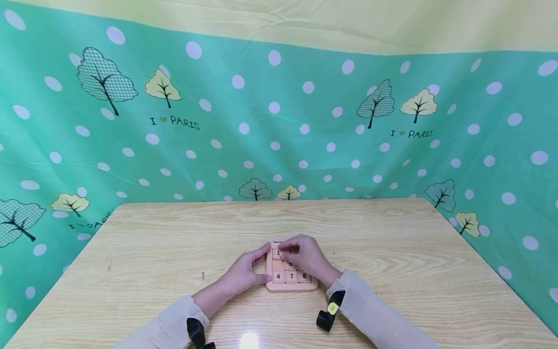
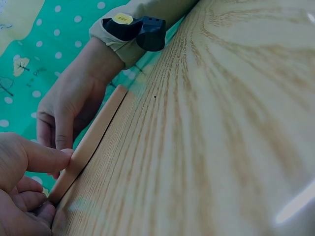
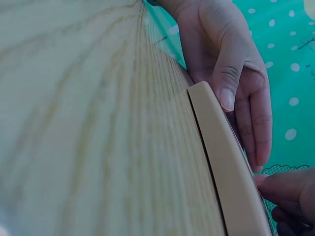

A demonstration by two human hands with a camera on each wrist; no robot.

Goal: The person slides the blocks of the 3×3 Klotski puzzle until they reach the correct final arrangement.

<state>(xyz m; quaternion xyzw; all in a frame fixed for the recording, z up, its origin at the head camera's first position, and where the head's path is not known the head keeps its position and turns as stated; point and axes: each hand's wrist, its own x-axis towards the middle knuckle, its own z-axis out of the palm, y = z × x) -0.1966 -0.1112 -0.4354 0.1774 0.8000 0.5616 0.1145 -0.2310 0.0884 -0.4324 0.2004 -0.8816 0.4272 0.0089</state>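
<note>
A pale wooden number slide puzzle (image 1: 292, 287) lies flat on the table. My left hand (image 1: 241, 275) grips its left side, thumb near the lower corner and fingers toward the upper one. Over the top of the puzzle reaches my right hand (image 1: 307, 254), its thumb and index fingertips at the number 1 tile (image 1: 276, 253). Beneath that tile is a bare slot (image 1: 277, 265). The bottom row holds tiles 4 (image 1: 278, 277), 7 (image 1: 291, 277) and 8 (image 1: 304, 276). My right hand hides the upper right part. Both wrist views show the puzzle's side edge (image 2: 93, 137) low against the tabletop.
The wood-grain table (image 1: 174, 232) stretches out around the puzzle. A small mark or object (image 1: 202, 275) lies left of my left hand, too small to identify. A green dotted curtain (image 1: 279, 121) hangs behind the table and along both sides.
</note>
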